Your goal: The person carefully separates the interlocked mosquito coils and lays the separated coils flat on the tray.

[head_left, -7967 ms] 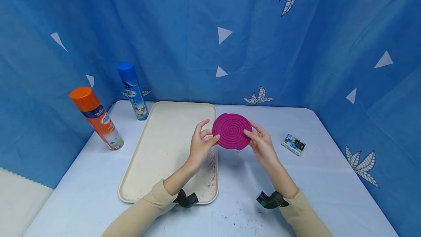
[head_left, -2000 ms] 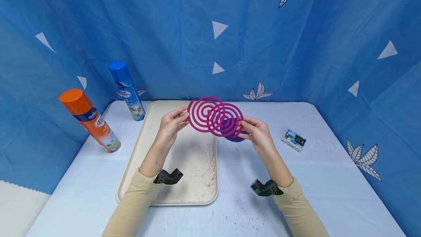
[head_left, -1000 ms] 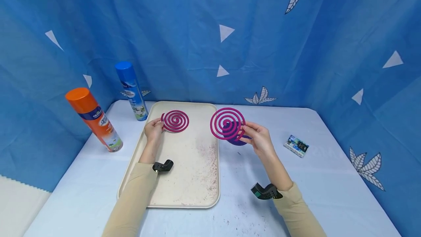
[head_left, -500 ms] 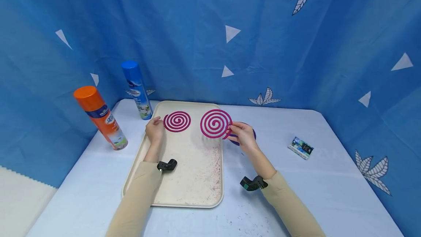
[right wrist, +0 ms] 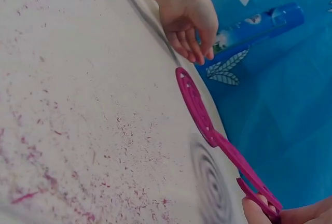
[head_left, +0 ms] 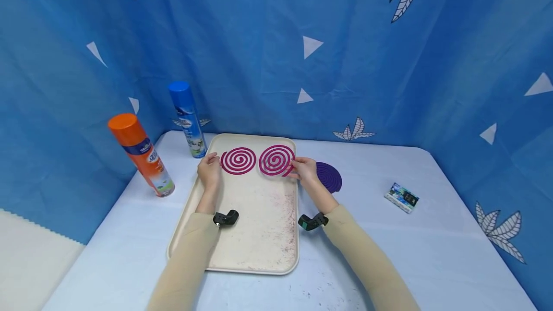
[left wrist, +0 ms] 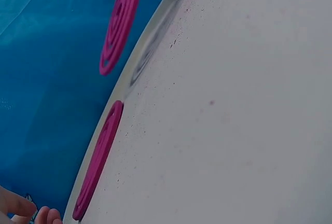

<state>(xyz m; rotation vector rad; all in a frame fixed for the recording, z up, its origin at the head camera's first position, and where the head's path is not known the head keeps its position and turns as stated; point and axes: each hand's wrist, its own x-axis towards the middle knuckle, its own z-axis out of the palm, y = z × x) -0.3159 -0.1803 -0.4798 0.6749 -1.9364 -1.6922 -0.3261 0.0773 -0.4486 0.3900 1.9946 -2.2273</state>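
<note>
Lower the mid-frame coil (head_left: pixel 275 160), pinched in the right grip (head_left: pixel 305 169), level onto the tray (head_left: pixel 246 229). Hold the loosely curled, empty left grip (head_left: pixel 210 173) clear.

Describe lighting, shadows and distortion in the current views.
Head view: bright, mostly sharp, though the orange can leans outward, probably lens distortion; right wrist view: a soft, blurry spiral shadow on the tray below the held coil; left wrist view: noticeably dimmer, the tray greyish.
</note>
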